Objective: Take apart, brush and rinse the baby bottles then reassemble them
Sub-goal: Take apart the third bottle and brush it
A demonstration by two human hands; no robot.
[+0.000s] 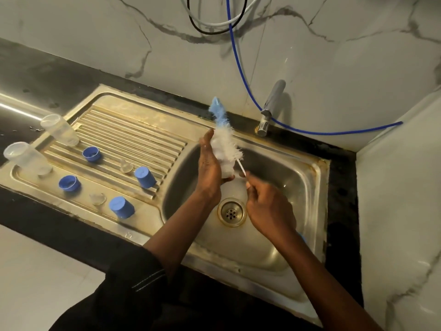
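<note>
Where the black sleeve (pixel 133 283) crosses the front edge of the dark stone tabletop (pixel 47 223), both bare forearms are stretched out over the stainless steel sink basin (pixel 298 187); the right hand (pixel 269 206) is held above the round metal drain (pixel 231 212), and its grip is pinched, thumb against fingertips, on the thin white wire handle of the white-bristled bottle brush (pixel 228 144). Just beyond, the left hand (pixel 210 163) is raised over the basin, its grip wrapped round a small translucent plastic baby bottle (pixel 225 168); the bristles are seen at the bottle, though whether inside it or alongside cannot be told through the blur; the brush's blue foam tip stands clear above the fingers, towards the wall.

To the left, loose parts are spread apart on the ribbed steel draining board (pixel 133 130); nearest are a blue plastic cap (pixel 121 207), a clear silicone teat (pixel 97 198) and a blue screw ring (pixel 69 183); farther back are a second blue cap (pixel 144 176), a second clear teat (pixel 126 166) and a second blue ring (pixel 91 154); at the board's left edge two clear open bottles (pixel 26 157) (pixel 59 130) are set, apparently on their bases.

Behind the basin a chrome tap (pixel 272 108) is mounted; a blue hose (pixel 241 68) is draped down the marbled wall tiles (pixel 95 44).
</note>
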